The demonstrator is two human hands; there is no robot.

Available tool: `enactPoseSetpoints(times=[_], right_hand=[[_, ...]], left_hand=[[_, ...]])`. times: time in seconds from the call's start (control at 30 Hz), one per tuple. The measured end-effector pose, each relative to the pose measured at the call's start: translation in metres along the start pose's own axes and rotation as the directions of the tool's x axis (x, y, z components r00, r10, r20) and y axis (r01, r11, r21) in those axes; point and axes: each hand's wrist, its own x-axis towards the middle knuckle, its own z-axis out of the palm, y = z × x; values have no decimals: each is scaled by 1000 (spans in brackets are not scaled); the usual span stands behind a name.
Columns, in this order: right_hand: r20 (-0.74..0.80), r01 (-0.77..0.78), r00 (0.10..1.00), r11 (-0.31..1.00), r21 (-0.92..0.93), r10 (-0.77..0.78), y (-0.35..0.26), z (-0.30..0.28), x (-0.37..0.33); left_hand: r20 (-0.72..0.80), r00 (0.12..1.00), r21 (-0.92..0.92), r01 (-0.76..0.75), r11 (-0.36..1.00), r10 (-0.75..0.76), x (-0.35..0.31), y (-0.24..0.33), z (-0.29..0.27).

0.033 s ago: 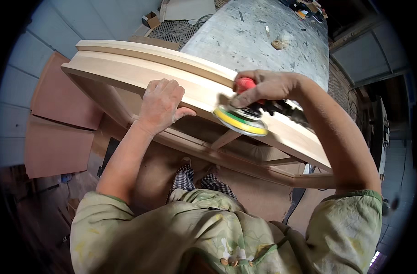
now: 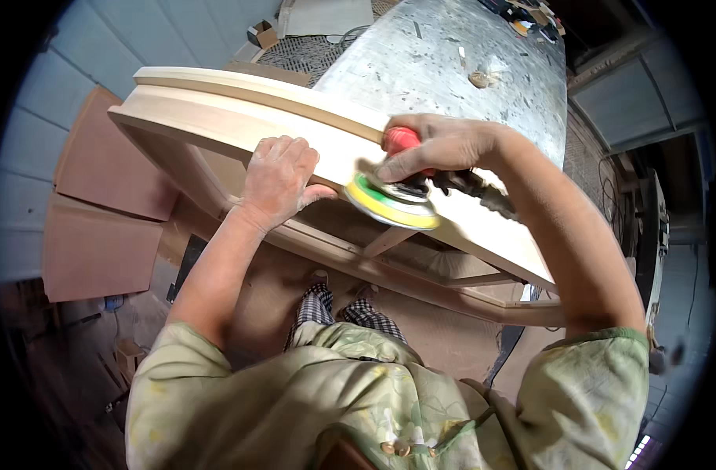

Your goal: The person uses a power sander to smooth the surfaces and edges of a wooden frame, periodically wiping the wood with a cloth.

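Pale, bare-wood frame with a long, curved, stepped upper rail [image 2: 217, 117] slants across the head view in front of the person, its upper rail running from upper left down to the right, with crosspieces showing below. The left hand [image 2: 279, 176] is clamped on that rail, fingers curled over the upper face and thumb lying along the near edge. The right hand [image 2: 444, 145] is closed around a handheld sander with a red top and a round yellow-and-green pad [image 2: 393, 200]; a dark, blurred length (hose or cord, I cannot tell) trails behind it.

What has just changed is the sander's place: it has shifted left along the rail, and its pad is now just beside the left thumb — near, with a small gap — while the left hand has hardly moved. My judgement is that the sanding has passed to a stretch closer to the steadying hand, so the thumb has less room. The pad overhangs the rail's near edge; whether it presses on the wood there — its underside being hidden — I cannot tell. Beyond the frame lies a grey, speckled worktable [image 2: 436, 78].
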Motion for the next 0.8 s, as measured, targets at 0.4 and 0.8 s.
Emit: enactPoseSetpoints(times=[0.4,0.8], right_hand=[[-572,-121,813,927,-354,-112,41,80,-102],[-645,98,476,765,-637,-598,-77,149,29]], left_hand=[[-60,998,-25,-31,999,29,-12,-23,-4],[-28,998,-5,-50,999,50,-35,-124,-19]])
